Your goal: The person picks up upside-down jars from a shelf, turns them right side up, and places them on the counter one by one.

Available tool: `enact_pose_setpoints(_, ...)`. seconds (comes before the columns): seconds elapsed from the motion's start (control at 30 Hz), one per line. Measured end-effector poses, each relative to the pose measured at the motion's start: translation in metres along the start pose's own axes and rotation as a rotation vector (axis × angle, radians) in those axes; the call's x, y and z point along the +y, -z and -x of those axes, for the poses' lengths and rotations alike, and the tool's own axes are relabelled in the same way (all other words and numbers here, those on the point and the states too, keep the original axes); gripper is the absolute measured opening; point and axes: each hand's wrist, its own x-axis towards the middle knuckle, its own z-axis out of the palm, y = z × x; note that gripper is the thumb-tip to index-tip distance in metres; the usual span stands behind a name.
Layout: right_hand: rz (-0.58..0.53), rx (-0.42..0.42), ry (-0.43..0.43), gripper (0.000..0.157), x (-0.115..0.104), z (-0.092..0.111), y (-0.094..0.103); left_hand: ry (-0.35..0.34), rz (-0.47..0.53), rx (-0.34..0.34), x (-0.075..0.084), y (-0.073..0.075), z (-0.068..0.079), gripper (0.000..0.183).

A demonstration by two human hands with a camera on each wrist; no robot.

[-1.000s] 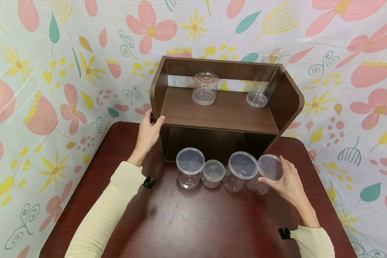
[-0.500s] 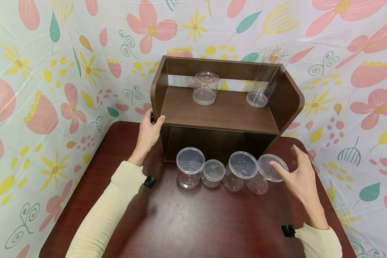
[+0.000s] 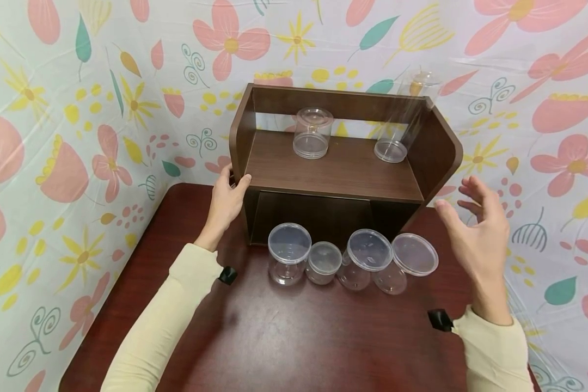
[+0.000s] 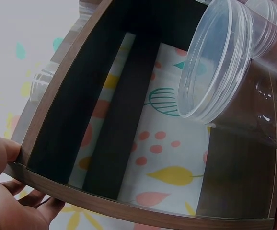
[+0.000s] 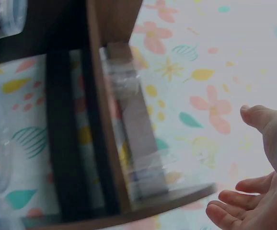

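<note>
In the head view a dark brown two-level wooden shelf (image 3: 318,177) stands at the back of the table. My left hand (image 3: 225,201) grips its left side panel, thumb over the front edge and fingers behind. The left wrist view shows the same thumb at the shelf's edge (image 4: 105,201). My right hand (image 3: 482,234) is raised off the shelf's right side, fingers spread and holding nothing. Before the shelf stand clear lidded jars in a row: a large one (image 3: 289,245), a small low one (image 3: 323,261), another large one (image 3: 369,253) and a rightmost one (image 3: 415,255) nearest my right hand.
A short clear jar (image 3: 312,136) sits on the upper level, left of middle, with a tall clear cylinder (image 3: 391,151) at its right end. The reddish-brown table (image 3: 284,343) meets flower-patterned cloth (image 3: 59,163) at the back and sides.
My right hand has let go of the rightmost jar, then moved up and right, away from it. The left hand keeps its grip on the shelf.
</note>
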Motion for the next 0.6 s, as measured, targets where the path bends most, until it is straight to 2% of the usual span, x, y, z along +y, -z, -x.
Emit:
enact_pose_setpoints(0.33, -0.103, 0.028, -0.016, 0.063, -0.029, -0.031, -0.019, 0.000, 0.003, -0.007, 0.001, 0.001, 0.000, 0.052)
enact_pose_setpoints(0.6, -0.124, 0.029, -0.088, 0.064, -0.042, -0.062, -0.047, -0.008, 0.016, -0.004, -0.001, 0.000, -0.001, 0.052)
